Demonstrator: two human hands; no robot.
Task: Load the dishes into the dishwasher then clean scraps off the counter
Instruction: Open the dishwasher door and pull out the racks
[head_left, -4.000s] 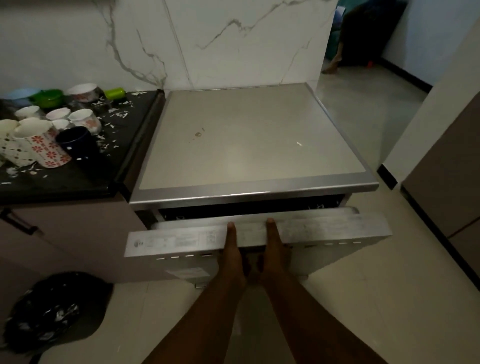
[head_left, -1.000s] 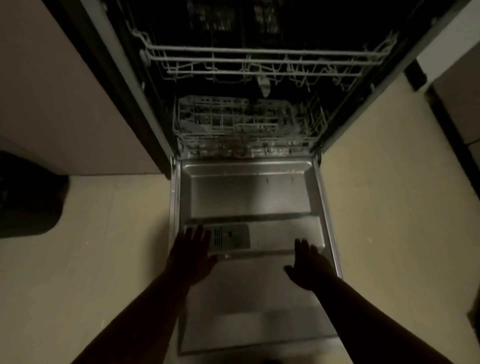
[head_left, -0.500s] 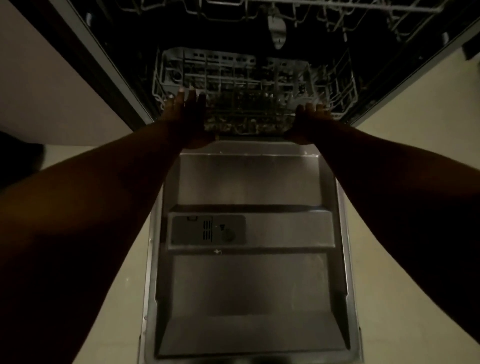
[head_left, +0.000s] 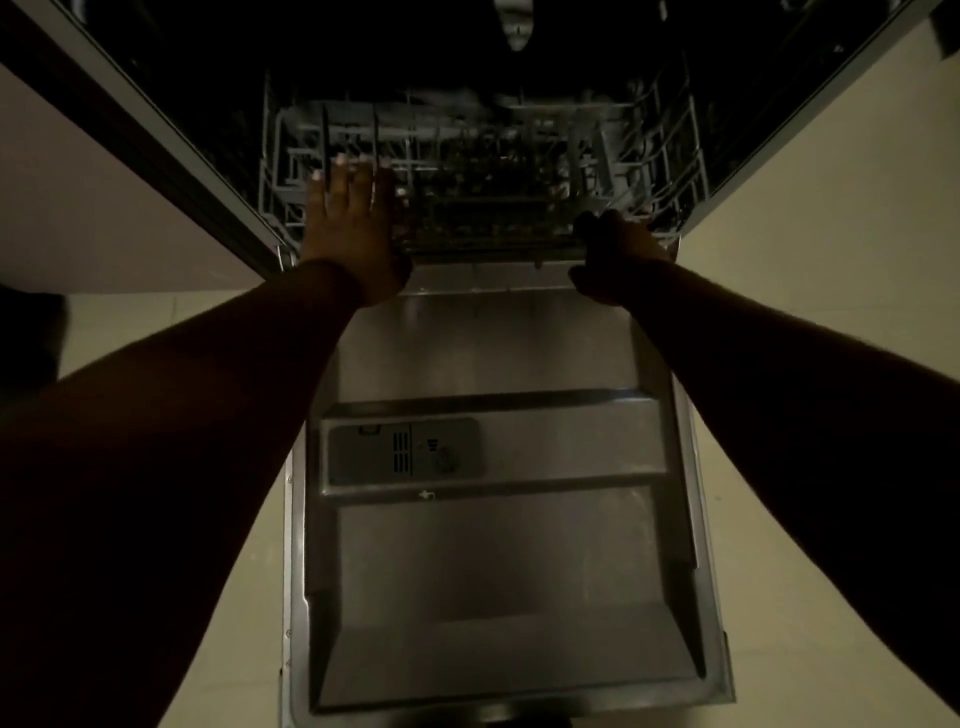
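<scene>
The dishwasher door (head_left: 498, 571) lies folded down flat below me, its steel inner face up. Behind it the dark tub holds the lower wire rack (head_left: 483, 171), still inside. My left hand (head_left: 349, 223) lies on the rack's front left part with its fingers stretched forward over the wires. My right hand (head_left: 618, 254) curls round the rack's front rail at the right. No dishes show in the rack; the light is dim.
A detergent dispenser (head_left: 400, 451) sits in the door's raised band. The dishwasher's side frames (head_left: 171, 150) slant up on both sides. Pale floor tiles (head_left: 810, 291) lie left and right of the door. A cabinet side (head_left: 78, 208) stands at the left.
The door went from nearly shut to fully down. Both hands left the door and reached forward to the lower rack; now the left lies over its wires and the right grips its front rail.
</scene>
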